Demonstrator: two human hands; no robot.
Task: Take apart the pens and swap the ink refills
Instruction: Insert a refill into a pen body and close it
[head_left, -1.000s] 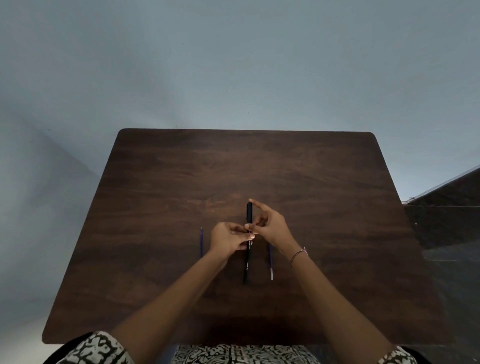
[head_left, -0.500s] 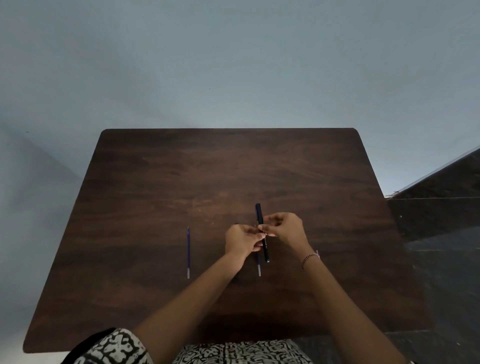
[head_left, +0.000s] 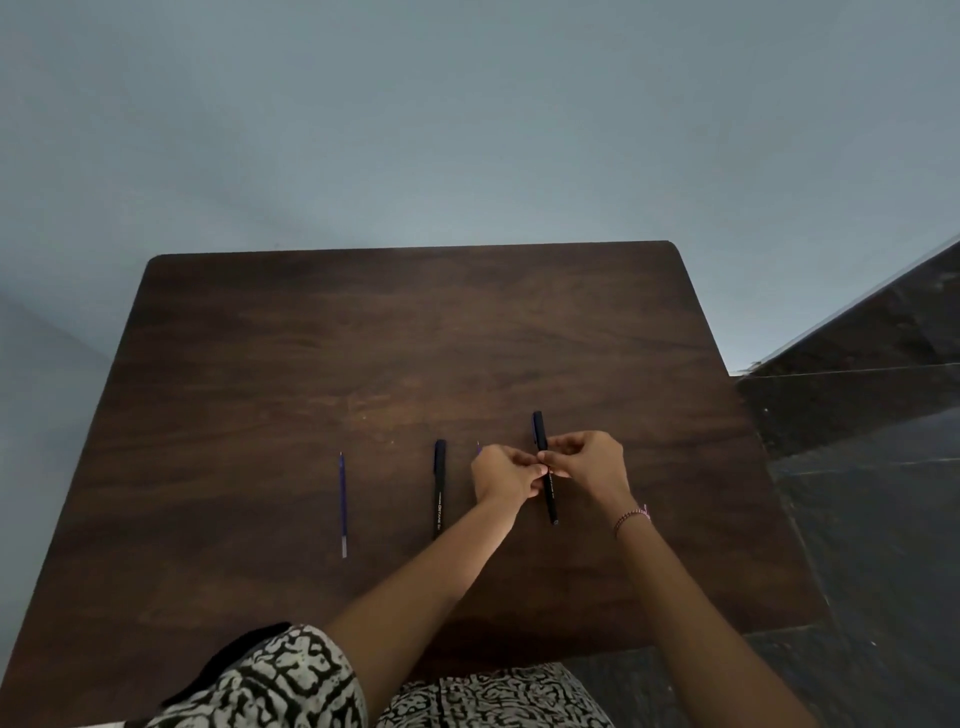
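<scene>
L hand (head_left: 503, 475) + R hand (head_left: 587, 462): fingers both grasping black pen (head_left: 545, 467) | 2nd pen (head_left: 439, 488), refill (head_left: 343, 501) on table (head_left: 260, 364)

Far half of the dark wooden table (head_left: 415, 322) lies bare; we see open passage there, and along the left edge. Near middle is crowded: thin blue ink refill (head_left: 343, 501), then black capped pen lying flat (head_left: 439, 488), then both hands, left hand (head_left: 501, 475) and right hand (head_left: 587, 462), meeting around a second black pen (head_left: 545, 467). Narrow lanes between them. Forearms block the near approach.
</scene>
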